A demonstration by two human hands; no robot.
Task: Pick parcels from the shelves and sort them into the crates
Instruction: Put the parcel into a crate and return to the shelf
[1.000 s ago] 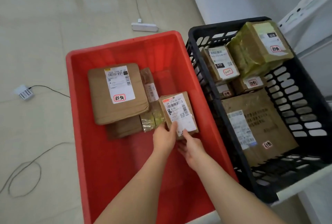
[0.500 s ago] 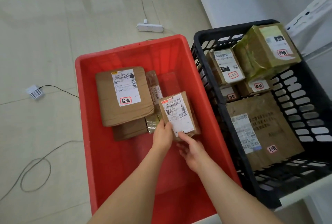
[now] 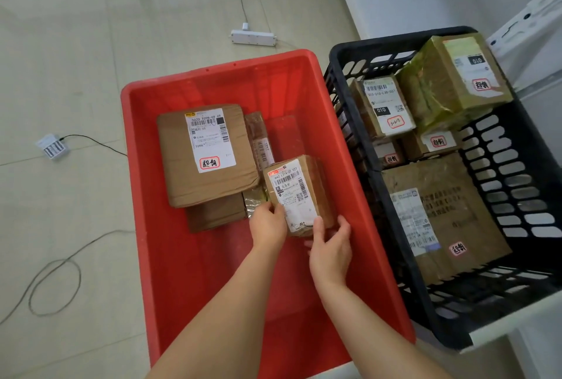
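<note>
A small brown parcel (image 3: 299, 193) with a white label stands tilted inside the red crate (image 3: 213, 272), near its right wall. My left hand (image 3: 267, 223) grips the parcel's lower left edge. My right hand (image 3: 330, 249) cups its lower right corner, thumb on the label side. A large flat brown parcel (image 3: 206, 153) lies to the left in the same crate, over a darker flat parcel (image 3: 216, 214). A narrow taped parcel (image 3: 258, 141) lies behind them. The black slatted crate (image 3: 517, 172) on the right holds several labelled parcels.
A white power strip (image 3: 253, 37) and its cable lie on the floor beyond the red crate. A small barcode device (image 3: 52, 147) with a looping cable sits on the floor at left. White shelving (image 3: 529, 22) stands at right.
The small parcel has tipped up more upright in my hands. My right hand has shifted from under its front edge to its right corner. The view has moved a little.
</note>
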